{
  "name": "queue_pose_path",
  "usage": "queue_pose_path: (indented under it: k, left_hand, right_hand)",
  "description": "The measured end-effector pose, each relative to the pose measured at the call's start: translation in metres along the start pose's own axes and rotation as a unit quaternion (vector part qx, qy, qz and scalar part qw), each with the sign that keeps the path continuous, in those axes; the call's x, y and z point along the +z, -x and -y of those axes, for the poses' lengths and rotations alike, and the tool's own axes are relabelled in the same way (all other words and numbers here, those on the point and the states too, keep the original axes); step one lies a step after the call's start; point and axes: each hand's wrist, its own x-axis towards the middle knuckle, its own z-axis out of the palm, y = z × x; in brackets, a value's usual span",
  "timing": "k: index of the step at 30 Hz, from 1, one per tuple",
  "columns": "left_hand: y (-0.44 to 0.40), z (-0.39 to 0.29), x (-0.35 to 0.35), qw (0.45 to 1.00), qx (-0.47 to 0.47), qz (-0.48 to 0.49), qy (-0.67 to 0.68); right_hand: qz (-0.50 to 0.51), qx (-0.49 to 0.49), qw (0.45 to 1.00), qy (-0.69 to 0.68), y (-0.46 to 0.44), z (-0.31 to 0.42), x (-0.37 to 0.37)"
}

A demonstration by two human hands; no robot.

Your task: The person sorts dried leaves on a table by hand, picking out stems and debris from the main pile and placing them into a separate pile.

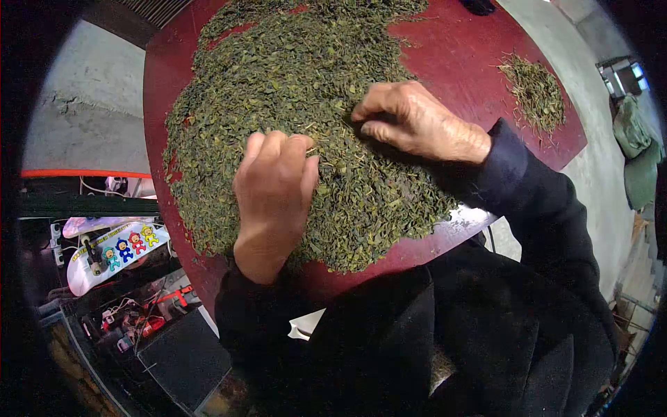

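Observation:
A wide layer of dried green leaves [292, 83], probably tea, with pale stems mixed in, covers much of a red tabletop [451, 42]. My left hand [274, 184] is over the near part of the layer, fingers curled down. Pale stems [313, 131] show at its thumb and index finger, apparently pinched there. To the right, my right hand [417, 121] hovers at the leaves with thumb and index finger drawn together. Whatever lies between those fingertips is too small to make out.
A small pile of stems [535, 94] lies on the table's right side. A skateboard with cartoon figures [118, 254] and red tools [156, 320] are at lower left. Green sacks [632, 132] stand at far right. A dark object [478, 5] sits at the table's far edge.

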Motion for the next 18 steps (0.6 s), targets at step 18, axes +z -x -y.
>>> queue_pose_path:
  k: [18]
  left_hand:
    - [0.001, 0.002, 0.008, 0.999, 0.012, -0.011, -0.043]
  right_hand:
    - [0.031, -0.041, 0.997, 0.058, -0.012, -0.001, 0.014]
